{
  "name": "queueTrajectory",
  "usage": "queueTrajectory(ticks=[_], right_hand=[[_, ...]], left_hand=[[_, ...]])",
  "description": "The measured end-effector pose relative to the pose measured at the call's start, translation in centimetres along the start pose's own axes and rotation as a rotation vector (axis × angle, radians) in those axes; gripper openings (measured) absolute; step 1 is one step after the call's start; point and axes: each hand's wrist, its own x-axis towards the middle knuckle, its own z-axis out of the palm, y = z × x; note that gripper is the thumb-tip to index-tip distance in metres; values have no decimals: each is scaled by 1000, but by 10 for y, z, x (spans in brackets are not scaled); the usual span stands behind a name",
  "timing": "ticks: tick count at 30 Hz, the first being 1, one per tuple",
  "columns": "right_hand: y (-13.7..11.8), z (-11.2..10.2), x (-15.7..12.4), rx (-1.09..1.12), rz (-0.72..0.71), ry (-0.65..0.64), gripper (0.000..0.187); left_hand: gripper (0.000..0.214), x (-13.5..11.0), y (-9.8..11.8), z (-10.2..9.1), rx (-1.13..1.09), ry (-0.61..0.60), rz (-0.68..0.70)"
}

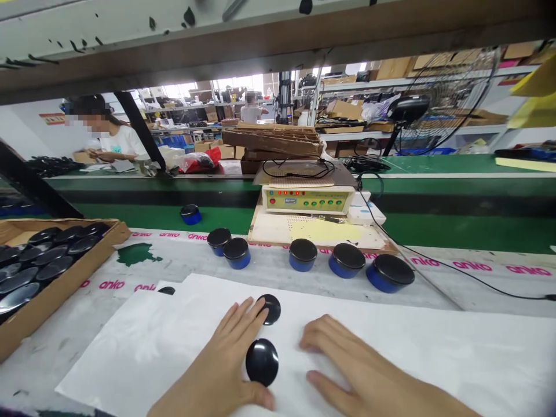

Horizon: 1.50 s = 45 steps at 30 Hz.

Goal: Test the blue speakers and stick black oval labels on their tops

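Basically, my left hand is nearer: spread, thumb apart, fingertips over the far black disc's left edge, with the near black disc just right of my palm. Both round, no long axis, on white sheet. Right hand half-curled, thumb parted, holding nothing, right of both. Cardboard box at left: many similar discs. Blue tubs behind: black-topped, contents hidden.
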Motion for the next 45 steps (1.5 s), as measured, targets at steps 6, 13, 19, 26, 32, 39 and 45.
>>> queueTrajectory(ticks=[6, 13, 19, 26, 32, 39, 45], right_hand=[[0, -4, 48, -252, -99, 99, 25], [38, -57, 107, -456, 143, 238, 46], [35, -66, 115, -370, 12, 122, 30], [29, -69, 100, -352, 23, 111, 28], [40, -69, 87, -339, 41, 77, 29], [40, -64, 90, -351, -5, 54, 31], [68, -49, 91, -375, -76, 129, 35]], left_hand=[[118, 1, -18, 16, 71, 128, 134], [118, 11, -10, 7, -7, 15, 42], [108, 9, -18, 21, 72, 214, 189], [105, 6, -18, 25, 124, 256, 216], [122, 8, -25, 28, 82, 207, 234], [117, 9, -19, 20, 80, 129, 237], [93, 11, -17, 15, 36, 81, 198]])
